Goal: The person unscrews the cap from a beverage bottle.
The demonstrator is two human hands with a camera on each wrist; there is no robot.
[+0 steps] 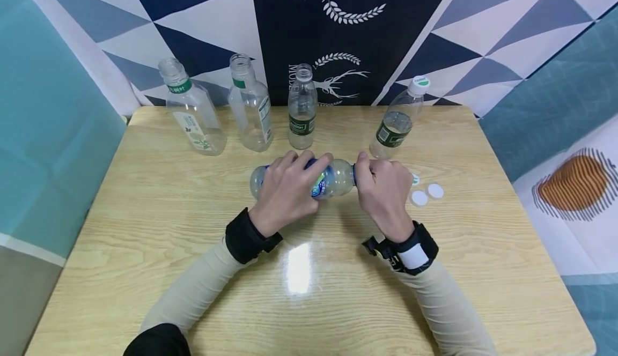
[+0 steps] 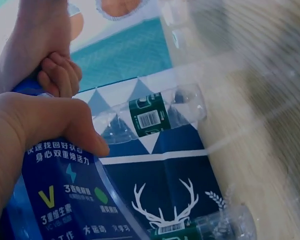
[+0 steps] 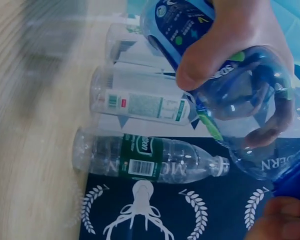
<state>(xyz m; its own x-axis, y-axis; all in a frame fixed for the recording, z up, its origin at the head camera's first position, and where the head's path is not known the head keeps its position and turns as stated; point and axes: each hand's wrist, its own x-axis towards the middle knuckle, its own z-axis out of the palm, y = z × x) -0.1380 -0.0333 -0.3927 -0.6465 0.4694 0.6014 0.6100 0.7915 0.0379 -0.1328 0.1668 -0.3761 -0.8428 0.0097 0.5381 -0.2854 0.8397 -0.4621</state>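
A clear plastic bottle with a blue label (image 1: 318, 184) lies sideways over the table, its neck towards the right. My left hand (image 1: 289, 187) grips it round the labelled body; in the left wrist view the thumb presses across the label (image 2: 70, 195). At the neck, my right hand (image 1: 386, 187) curls its fingers round the blue cap (image 3: 295, 177), which is mostly hidden in the head view. Just behind the right hand stands a green-labelled bottle (image 1: 396, 125) with a white cap. Several white caps (image 1: 419, 198) lie on the table beside that hand.
Along the back of the wooden table (image 1: 169, 238) stand three uncapped bottles: two square ones, left (image 1: 195, 115) and middle (image 1: 251, 109), and a round green-labelled one (image 1: 302, 109). A patterned cloth (image 1: 203, 13) hangs behind them.
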